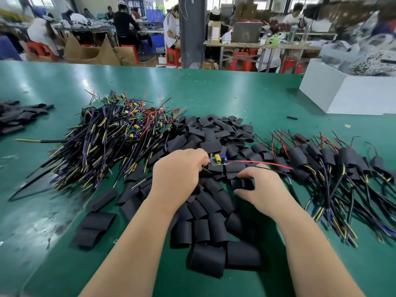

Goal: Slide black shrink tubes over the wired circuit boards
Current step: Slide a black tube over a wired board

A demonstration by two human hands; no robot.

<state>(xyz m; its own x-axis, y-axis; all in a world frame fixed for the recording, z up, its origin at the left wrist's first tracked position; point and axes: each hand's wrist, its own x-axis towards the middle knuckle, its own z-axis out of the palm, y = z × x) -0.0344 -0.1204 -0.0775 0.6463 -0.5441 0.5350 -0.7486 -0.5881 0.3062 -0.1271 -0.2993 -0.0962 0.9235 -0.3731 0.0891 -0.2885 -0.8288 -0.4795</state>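
Two grips meet over the middle of the desk [235,93]: the left grip [180,176] pinches a wired circuit board [217,160] above the heap of black shrink tubes [210,133]; the right grip [262,189] curls round one tube [242,183] just beside it.

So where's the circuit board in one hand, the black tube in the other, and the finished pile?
circuit board [217,160]: head view, middle of the board, by its yellow capacitor.
black tube [242,183]: head view, the tube's face, pinched by the right hand [260,189].
finished pile [345,156]: head view, one sleeved board's black wrap.
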